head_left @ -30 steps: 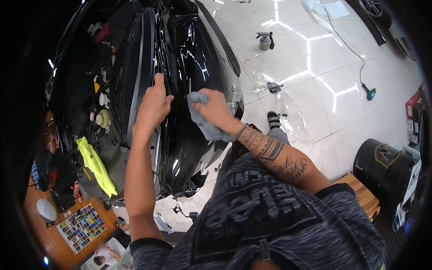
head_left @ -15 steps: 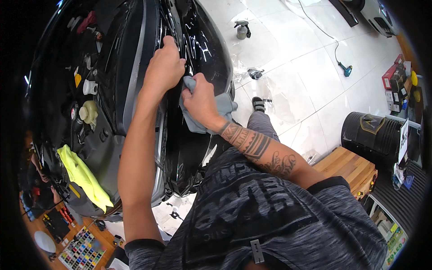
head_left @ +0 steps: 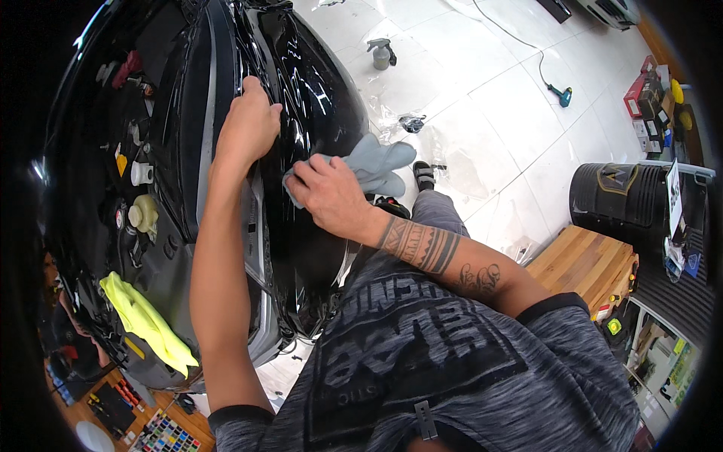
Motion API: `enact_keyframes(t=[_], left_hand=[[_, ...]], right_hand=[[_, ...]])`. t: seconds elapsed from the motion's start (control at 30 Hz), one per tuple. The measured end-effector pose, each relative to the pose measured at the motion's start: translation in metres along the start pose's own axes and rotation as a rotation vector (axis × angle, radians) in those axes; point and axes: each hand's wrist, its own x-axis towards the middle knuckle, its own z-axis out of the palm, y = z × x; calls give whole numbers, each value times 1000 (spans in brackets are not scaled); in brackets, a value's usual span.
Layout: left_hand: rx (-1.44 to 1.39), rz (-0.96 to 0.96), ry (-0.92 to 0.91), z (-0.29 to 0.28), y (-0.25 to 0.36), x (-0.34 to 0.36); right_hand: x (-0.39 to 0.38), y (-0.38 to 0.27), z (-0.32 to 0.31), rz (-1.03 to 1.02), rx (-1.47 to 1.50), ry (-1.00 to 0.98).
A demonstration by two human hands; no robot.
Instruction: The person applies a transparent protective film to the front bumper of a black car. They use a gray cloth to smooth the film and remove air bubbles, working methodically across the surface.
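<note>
While the right hand (head_left: 327, 197) pressed a pale grey cloth (head_left: 373, 167) against the glossy black car panel (head_left: 301, 90) near the centre of the frame, its fingers were closed on the cloth's near end, and the loose end trailed off to the right over the panel's edge. The left hand (head_left: 248, 124), just above and to the left, was curled with bent fingers over the ridge where the panel met the open engine bay (head_left: 143, 151), bracing there and holding nothing loose.

The main risk, as I judged it, lay in that trailing end: it could slip off the curved surface, drag over the white tiled floor (head_left: 482, 113) and pick up grit that would scratch the shine. The panel looked wet or filmed with bright reflections, so the bracing fingers could also slide on it and leave smears. A yellow-green cloth (head_left: 147, 320) lay on the bay's edge at lower left, well apart from both hands, and a spray bottle (head_left: 382, 54) stood on the floor at the top of the frame.

Compared with half a second earlier, the cloth sat more spread to the right and more of it showed beyond the knuckles; the left hand kept its place on the ridge, while the view had tilted so that the wooden crate (head_left: 584, 264) and black drum (head_left: 625, 203) sat further into the right side.
</note>
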Motion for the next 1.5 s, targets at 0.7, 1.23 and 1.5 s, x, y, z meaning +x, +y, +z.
enact_keyframes(t=[0.7, 1.23, 1.5], left_hand=[[-90, 62, 33, 8, -18, 0], [-85, 89, 35, 8, -16, -2], [316, 44, -241, -58, 24, 4]], right_hand=[[-9, 8, -5, -220, 45, -104], [21, 36, 2, -164, -39, -25], [1, 104, -34, 369, 55, 16]])
